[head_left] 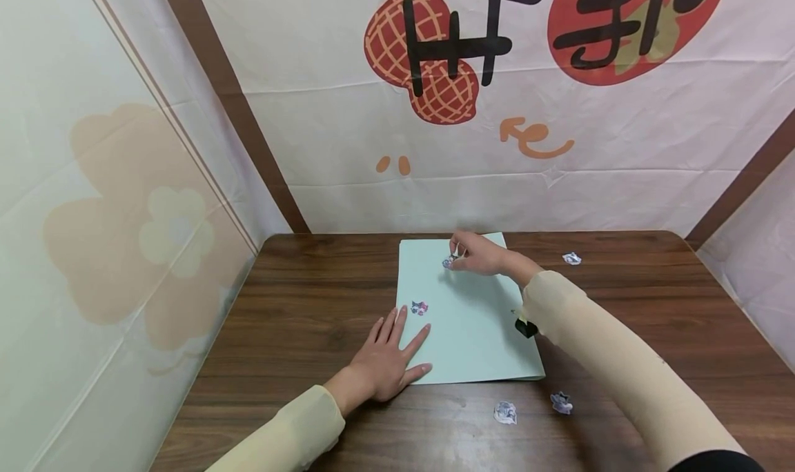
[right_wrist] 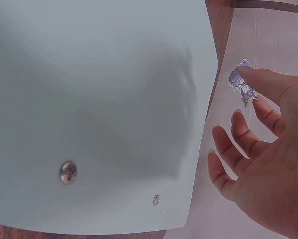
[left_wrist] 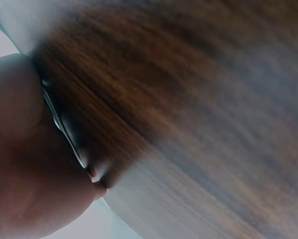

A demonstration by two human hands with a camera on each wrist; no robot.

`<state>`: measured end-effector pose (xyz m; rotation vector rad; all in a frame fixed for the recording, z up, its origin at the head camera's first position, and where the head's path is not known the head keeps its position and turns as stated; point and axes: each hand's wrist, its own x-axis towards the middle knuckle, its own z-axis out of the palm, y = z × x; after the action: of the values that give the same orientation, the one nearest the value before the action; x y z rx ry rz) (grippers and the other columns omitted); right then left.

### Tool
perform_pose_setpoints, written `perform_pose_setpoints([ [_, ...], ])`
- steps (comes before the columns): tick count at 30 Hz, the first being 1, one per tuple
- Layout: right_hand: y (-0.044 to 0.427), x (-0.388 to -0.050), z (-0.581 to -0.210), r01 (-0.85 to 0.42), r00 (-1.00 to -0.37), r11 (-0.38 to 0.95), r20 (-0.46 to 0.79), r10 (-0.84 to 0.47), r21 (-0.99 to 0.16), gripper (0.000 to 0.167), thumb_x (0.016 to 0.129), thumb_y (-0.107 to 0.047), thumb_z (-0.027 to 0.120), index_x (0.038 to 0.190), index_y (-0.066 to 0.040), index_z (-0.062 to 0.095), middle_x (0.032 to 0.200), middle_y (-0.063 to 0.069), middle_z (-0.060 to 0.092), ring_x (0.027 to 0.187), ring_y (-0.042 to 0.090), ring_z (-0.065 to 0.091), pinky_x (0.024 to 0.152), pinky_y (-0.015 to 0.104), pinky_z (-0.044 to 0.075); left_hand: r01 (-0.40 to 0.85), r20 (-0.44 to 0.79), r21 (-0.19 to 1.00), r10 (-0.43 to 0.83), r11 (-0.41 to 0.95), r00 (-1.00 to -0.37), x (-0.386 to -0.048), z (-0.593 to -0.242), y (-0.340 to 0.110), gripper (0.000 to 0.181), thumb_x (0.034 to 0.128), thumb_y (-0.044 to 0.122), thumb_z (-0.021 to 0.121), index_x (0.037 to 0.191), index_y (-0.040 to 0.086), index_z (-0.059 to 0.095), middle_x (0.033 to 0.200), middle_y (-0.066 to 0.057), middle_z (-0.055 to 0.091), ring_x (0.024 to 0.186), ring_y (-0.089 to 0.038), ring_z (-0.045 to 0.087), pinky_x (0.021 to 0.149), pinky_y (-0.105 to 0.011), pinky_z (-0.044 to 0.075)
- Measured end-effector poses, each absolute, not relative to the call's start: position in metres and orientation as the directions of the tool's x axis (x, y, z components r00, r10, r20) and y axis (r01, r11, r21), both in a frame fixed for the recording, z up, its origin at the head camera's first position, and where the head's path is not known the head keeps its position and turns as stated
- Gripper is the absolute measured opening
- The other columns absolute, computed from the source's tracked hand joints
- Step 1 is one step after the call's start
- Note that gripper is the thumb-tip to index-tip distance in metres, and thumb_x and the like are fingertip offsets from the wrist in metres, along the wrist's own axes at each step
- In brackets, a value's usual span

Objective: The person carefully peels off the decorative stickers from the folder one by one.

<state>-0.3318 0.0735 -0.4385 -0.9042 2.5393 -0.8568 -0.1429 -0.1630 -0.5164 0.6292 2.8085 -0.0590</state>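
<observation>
A pale blue folder [head_left: 468, 348] lies on the wooden table. My left hand [head_left: 386, 361] rests with fingers spread over its left edge; in the left wrist view only part of this hand [left_wrist: 34, 154] shows, dark and blurred. Over the folder's upper part, my right hand [head_left: 481, 254] pinches a small purple cartoon sticker [head_left: 448, 261] between thumb and index finger. That sticker [right_wrist: 243, 82] appears clearly in the right wrist view, apart from the folder's surface, the other fingers loosely bent. A pink and dark sticker [head_left: 419, 308] lies on the folder near my left fingertips.
Two cut-out stickers, one pale [head_left: 506, 413] and one darker [head_left: 562, 403], lie in front of the folder. Another sticker [head_left: 572, 259] is at the back right. A black item [head_left: 526, 328] shows beside my right sleeve. Metal studs [right_wrist: 68, 173] dot the folder. A printed curtain [head_left: 435, 203] hangs behind.
</observation>
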Motion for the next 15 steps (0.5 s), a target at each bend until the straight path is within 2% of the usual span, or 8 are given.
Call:
perform_pose_setpoints([
  [9, 0.074, -0.321, -0.431, -0.501, -0.739, 0.613, -0.067, -0.671, -0.611, 0.028, 0.099, -0.019, 0.070, 0.113, -0.005, 0.051, 0.115, 0.014, 0.057, 0.111, 0.030, 0.056, 0.093, 0.047, 0.048, 0.427, -0.266, 0.018, 0.416, 0.904, -0.870, -0.145, -0.517, -0.164, 0.073, 0.1016, 0.073, 0.014, 0.165, 0.038, 0.003, 0.170, -0.019, -0.010, 0.157, -0.038, -0.003, 0.125, -0.055, 0.010],
  [15, 0.072, -0.314, -0.426, -0.528, -0.711, 0.592, -0.064, -0.700, -0.609, 0.028, 0.098, -0.018, 0.070, 0.113, -0.004, 0.052, 0.116, 0.014, 0.057, 0.114, 0.034, 0.056, 0.097, 0.048, 0.048, 0.436, -0.256, 0.018, 0.426, 0.900, -0.868, -0.146, -0.515, -0.164, 0.074, 0.1009, 0.073, 0.012, 0.165, 0.037, 0.004, 0.170, -0.020, -0.009, 0.157, -0.039, -0.002, 0.125, -0.056, 0.010],
])
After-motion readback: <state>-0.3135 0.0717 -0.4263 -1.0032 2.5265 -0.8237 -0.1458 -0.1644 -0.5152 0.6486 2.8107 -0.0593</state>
